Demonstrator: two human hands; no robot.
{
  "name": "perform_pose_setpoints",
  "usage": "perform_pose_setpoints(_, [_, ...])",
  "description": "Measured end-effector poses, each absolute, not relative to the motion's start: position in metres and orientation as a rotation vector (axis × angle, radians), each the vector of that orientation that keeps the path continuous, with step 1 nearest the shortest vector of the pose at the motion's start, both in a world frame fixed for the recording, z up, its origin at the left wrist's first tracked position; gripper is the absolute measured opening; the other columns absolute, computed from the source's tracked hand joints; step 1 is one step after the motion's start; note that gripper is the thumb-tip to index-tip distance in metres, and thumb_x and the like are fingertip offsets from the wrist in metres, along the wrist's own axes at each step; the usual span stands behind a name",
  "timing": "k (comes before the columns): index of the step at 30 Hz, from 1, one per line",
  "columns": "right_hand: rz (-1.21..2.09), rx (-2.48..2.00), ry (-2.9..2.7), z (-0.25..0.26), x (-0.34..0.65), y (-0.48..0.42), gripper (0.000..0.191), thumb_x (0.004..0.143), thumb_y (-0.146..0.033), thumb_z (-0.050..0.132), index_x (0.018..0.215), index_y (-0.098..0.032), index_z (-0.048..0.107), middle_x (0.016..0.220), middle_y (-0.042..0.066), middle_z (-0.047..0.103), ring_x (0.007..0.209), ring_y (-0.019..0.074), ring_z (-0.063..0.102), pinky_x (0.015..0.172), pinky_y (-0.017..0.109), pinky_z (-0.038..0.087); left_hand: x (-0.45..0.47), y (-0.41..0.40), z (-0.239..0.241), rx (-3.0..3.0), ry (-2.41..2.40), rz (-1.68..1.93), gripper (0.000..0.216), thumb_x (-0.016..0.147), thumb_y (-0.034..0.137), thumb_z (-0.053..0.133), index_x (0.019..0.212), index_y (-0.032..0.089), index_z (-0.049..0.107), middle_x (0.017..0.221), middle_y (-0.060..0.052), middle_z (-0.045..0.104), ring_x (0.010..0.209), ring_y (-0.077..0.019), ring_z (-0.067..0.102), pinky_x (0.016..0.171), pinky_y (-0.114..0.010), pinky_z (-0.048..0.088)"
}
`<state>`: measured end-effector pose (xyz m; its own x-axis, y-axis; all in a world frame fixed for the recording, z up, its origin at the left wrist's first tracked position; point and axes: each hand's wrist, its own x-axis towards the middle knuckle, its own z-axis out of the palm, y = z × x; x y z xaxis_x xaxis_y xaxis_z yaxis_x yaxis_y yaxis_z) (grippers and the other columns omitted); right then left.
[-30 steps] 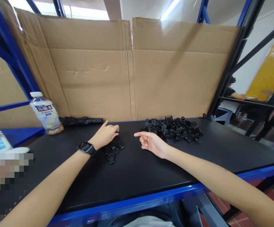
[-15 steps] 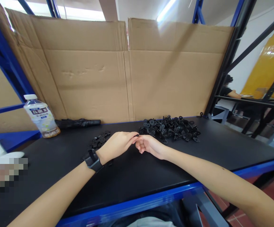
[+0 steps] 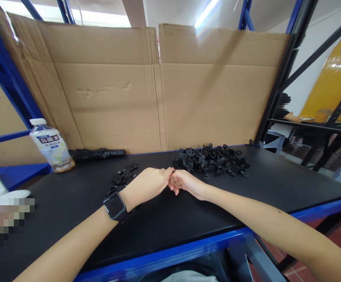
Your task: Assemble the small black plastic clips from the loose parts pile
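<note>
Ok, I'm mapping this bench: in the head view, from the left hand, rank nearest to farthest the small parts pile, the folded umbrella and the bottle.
1. small parts pile, beside the left hand.
2. folded umbrella, back left.
3. bottle, far left.

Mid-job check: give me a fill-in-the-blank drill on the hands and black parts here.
The left hand and right hand touch at their ___.
The smartwatch sits on the ___ wrist.
The larger pile of black parts lies to the ___ of both hands.
The bottle has a ___ cap.
Missing: fingertips, left, right, white.
</note>
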<state>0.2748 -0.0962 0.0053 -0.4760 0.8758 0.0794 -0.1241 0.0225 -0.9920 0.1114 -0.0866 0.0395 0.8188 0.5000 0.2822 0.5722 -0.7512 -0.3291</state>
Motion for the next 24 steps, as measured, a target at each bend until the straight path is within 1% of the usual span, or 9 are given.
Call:
perform_pose_setpoints(2, [1.564, -0.812, -1.500, 0.004, 0.275, -0.095, 0.021, 0.075, -0.021, 0.039, 0.062, -0.015, 0.055, 0.058, 0.002, 0.055, 0.048, 0.0094, 0.047, 0.050, 0.023, 0.038, 0.114, -0.087, 0.036, -2.550, -0.803, -0.213, 0.023, 0.089, 0.015, 0.037, 0.102, 0.011, 0.055, 0.077, -0.008, 0.065, 0.067, -0.0199, 0.065, 0.059, -0.027, 0.048])
perform_pose_setpoints(4, [1.568, -0.810, -1.491, 0.002, 0.275, -0.094, 0.022, 0.075, -0.022, 0.039, 0.062, -0.014, 0.056, 0.059, 0.003, 0.056, 0.048, 0.0094, 0.047, 0.050, 0.023, 0.038, 0.117, -0.087, 0.030, -2.506, -0.798, -0.207, 0.022, 0.087, 0.011, 0.039, 0.104, 0.009, 0.053, 0.080, -0.010, 0.065, 0.074, -0.0213, 0.066, 0.064, -0.028, 0.049])
perform_pose_setpoints(7, [1.586, -0.793, -1.471, -0.002, 0.276, -0.091, 0.023, 0.075, -0.025, 0.040, 0.064, -0.014, 0.057, 0.059, 0.003, 0.056, 0.049, 0.0097, 0.048, 0.050, 0.023, 0.038, 0.121, -0.087, 0.021, -2.458, -0.792, -0.226, 0.030, 0.085, 0.006, 0.040, 0.113, 0.005, 0.048, 0.096, -0.017, 0.065, 0.091, -0.0245, 0.064, 0.074, -0.031, 0.050])
perform_pose_setpoints(9, [1.584, -0.790, -1.467, -0.004, 0.277, -0.089, 0.023, 0.075, -0.025, 0.039, 0.064, -0.015, 0.057, 0.058, 0.003, 0.056, 0.048, 0.0098, 0.048, 0.050, 0.023, 0.038, 0.122, -0.087, 0.018, -2.448, -0.820, -0.221, 0.033, 0.084, 0.006, 0.040, 0.117, 0.005, 0.046, 0.104, -0.019, 0.063, 0.096, -0.0249, 0.063, 0.076, -0.032, 0.050])
perform_pose_setpoints(15, [1.573, -0.786, -1.490, -0.006, 0.277, -0.089, 0.022, 0.074, -0.027, 0.039, 0.065, -0.015, 0.056, 0.058, 0.003, 0.057, 0.047, 0.0102, 0.048, 0.050, 0.024, 0.038, 0.123, -0.094, 0.022, -2.465, -0.884, -0.183, 0.036, 0.083, 0.007, 0.043, 0.118, 0.005, 0.046, 0.103, -0.017, 0.064, 0.096, -0.0259, 0.063, 0.073, -0.031, 0.051])
perform_pose_setpoints(19, [1.577, -0.788, -1.490, -0.003, 0.277, -0.091, 0.025, 0.076, -0.028, 0.038, 0.066, -0.015, 0.056, 0.057, 0.002, 0.056, 0.047, 0.0099, 0.047, 0.050, 0.024, 0.038, 0.124, -0.095, 0.024, -2.476, -0.898, -0.195, 0.031, 0.083, 0.009, 0.042, 0.113, 0.008, 0.049, 0.102, -0.017, 0.064, 0.096, -0.0250, 0.063, 0.073, -0.030, 0.051])
perform_pose_setpoints(24, [1.580, -0.799, -1.478, -0.001, 0.277, -0.092, 0.028, 0.079, -0.029, 0.035, 0.066, -0.015, 0.056, 0.057, 0.003, 0.056, 0.048, 0.0100, 0.047, 0.051, 0.024, 0.039, 0.123, -0.093, 0.025, -2.488, -0.832, -0.220, 0.023, 0.085, 0.008, 0.040, 0.106, 0.009, 0.052, 0.100, -0.017, 0.064, 0.092, -0.0248, 0.064, 0.072, -0.031, 0.052])
